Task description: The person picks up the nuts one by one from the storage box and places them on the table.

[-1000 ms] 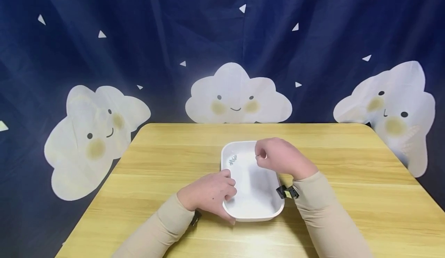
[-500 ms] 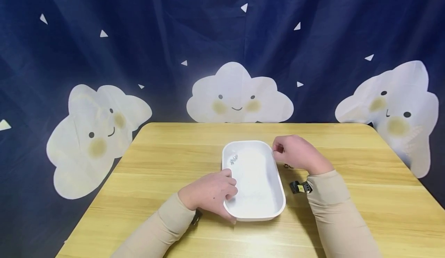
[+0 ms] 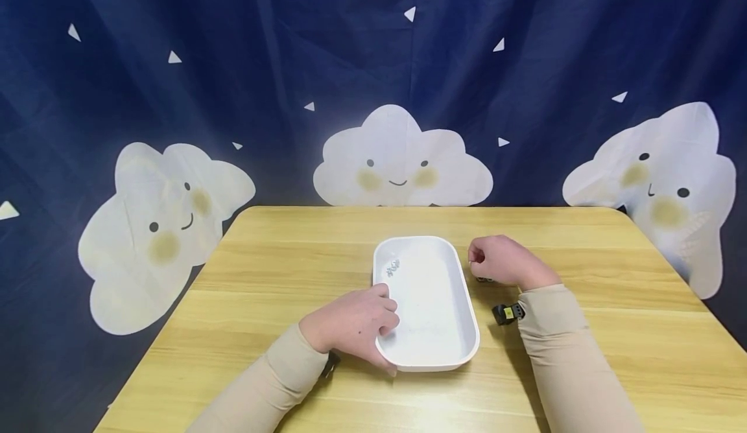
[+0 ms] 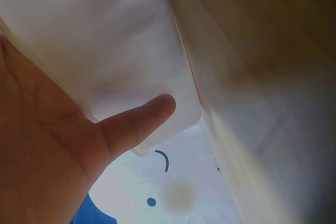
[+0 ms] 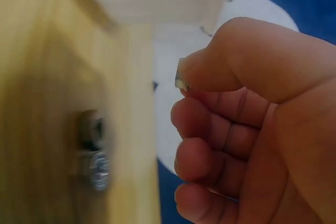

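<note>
A white rectangular tray (image 3: 428,316) lies on the table, with several small shiny pieces (image 3: 393,268) near its far left corner. My left hand (image 3: 353,323) grips the tray's left rim, fingers curled over inside and thumb (image 4: 139,121) against the outside. To the right of the tray, my right hand (image 3: 504,261) is low over the table, pinching a tiny pale, glinting piece (image 5: 182,84) between thumb and forefinger; most of it is hidden. Beside that hand stand a dark ring-like piece (image 5: 92,129) and a sparkling silver piece (image 5: 98,171), blurred in the right wrist view.
The wooden table (image 3: 280,258) reaches beyond the tray on all sides. Behind it hangs a dark blue curtain (image 3: 280,44) with smiling white clouds. A black wrist strap (image 3: 508,314) shows at the right cuff.
My right hand has moved from over the tray, across its right rim, to low beside the small pieces on the table. My left hand and the tray stay in place.
</note>
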Available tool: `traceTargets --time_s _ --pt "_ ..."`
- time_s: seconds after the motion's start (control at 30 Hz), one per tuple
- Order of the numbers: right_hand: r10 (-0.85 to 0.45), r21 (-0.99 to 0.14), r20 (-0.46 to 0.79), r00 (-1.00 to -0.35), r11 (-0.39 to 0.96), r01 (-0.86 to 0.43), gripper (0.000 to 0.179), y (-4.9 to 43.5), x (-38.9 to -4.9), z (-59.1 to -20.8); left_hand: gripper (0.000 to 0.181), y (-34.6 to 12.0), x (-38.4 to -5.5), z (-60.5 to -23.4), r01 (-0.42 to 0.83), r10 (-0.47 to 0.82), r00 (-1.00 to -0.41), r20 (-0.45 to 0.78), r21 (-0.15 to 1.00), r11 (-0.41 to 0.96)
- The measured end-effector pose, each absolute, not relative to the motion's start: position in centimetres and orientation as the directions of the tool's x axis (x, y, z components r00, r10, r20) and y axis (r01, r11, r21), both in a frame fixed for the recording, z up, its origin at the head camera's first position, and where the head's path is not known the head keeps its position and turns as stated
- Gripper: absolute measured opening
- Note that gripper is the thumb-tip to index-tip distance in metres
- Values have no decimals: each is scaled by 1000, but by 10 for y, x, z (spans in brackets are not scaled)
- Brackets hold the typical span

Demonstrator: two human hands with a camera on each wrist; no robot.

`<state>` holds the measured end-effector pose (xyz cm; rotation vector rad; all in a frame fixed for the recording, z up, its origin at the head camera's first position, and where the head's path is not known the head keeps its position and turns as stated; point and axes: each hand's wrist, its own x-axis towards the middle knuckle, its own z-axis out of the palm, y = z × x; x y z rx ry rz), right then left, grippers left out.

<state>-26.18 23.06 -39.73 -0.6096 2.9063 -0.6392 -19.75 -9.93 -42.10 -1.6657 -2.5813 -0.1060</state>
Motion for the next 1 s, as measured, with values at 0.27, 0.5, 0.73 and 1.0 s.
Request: traceTargets --time_s 0.27,0.5,0.73,1.0 --pt "-398 -447 -130 -908 841 -304 4 234 -267 -422 65 -101 -196 -424 909 905 -417 84 31 416" --pt "-396 -430 -127 -909 848 -310 5 234 -268 -429 66 -100 -195 -424 910 905 -416 94 40 414" --pt "-407 -431 -122 -905 843 -321 6 233 -268 -429 67 -100 -197 -424 908 904 -419 92 41 417" --pt "-387 -471 -101 -917 830 -298 4 238 -266 -416 66 -99 -198 -424 905 901 -425 86 41 423"
